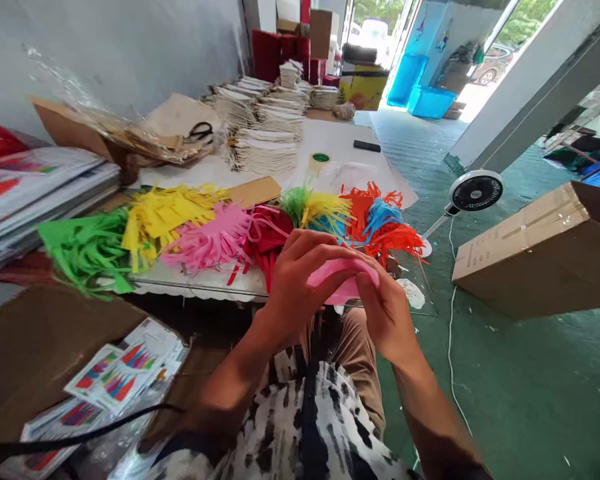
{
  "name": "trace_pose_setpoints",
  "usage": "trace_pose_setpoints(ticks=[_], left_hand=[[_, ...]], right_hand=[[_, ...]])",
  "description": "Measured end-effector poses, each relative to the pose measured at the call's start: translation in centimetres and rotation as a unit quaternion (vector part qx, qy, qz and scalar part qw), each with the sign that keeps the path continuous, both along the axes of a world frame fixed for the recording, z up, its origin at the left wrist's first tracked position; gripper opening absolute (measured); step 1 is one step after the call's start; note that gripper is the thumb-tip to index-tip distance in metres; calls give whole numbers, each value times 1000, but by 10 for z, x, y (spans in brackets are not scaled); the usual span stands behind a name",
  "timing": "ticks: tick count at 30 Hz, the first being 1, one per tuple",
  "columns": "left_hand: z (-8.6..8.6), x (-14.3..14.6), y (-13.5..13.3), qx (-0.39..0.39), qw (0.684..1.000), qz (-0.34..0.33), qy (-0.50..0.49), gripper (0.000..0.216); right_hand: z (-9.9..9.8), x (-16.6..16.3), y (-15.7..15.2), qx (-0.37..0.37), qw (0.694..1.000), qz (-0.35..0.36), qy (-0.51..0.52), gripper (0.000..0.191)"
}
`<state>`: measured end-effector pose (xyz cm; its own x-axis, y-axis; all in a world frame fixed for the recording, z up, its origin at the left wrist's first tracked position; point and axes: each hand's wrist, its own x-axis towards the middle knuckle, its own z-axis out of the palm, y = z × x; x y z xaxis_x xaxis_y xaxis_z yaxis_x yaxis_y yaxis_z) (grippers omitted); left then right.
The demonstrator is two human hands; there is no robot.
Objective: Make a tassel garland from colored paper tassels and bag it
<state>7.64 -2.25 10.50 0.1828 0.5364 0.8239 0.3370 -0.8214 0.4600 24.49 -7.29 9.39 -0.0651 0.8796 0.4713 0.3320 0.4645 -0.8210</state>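
Close in front of my body, a folded piece of pink tissue paper (pixel 347 287) is pinched between both hands. My left hand (pixel 305 273) arches over its left side, thumb and fingers closed on it. Gripping its right edge is my right hand (pixel 384 307), with the thumb toward me. Fringed tissue paper bunches lie along the table's near edge just beyond: green (pixel 87 247), yellow (pixel 167 217), pink (pixel 213 237) and dark red (pixel 273 233). More fringes in orange-red (pixel 397 240) and blue (pixel 383 217) lie to the right. My fingers partly hide the pink paper.
On the table stand stacks of pale paper bundles (pixel 267 147), scissors (pixel 200 132), a tape roll (pixel 320 160) and a black object (pixel 367 145). A fan (pixel 477 192) and a cardboard box (pixel 525 247) are at right. Printed cards (pixel 115 380) lie in a carton at lower left.
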Motion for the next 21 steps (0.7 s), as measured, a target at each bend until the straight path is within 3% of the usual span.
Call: trace_pose_setpoints(ticks=[6, 12, 17, 19, 21], left_hand=[[-13, 20, -13, -17, 998, -57, -23, 7], [-23, 22, -16, 55, 997, -32, 31, 14], [-29, 20, -13, 114, 989, 9, 94, 18], [-32, 18, -10, 111, 988, -4, 109, 17], [-34, 15, -7, 92, 988, -30, 120, 14]], right_hand=[[-17, 12, -23, -50, 998, -24, 32, 43], [-29, 22, -40, -83, 995, -40, 36, 44], [-31, 31, -64, -135, 991, -10, -15, 43], [-34, 39, -71, -144, 988, 14, -47, 44], [-42, 52, -68, -118, 989, -24, -84, 43]])
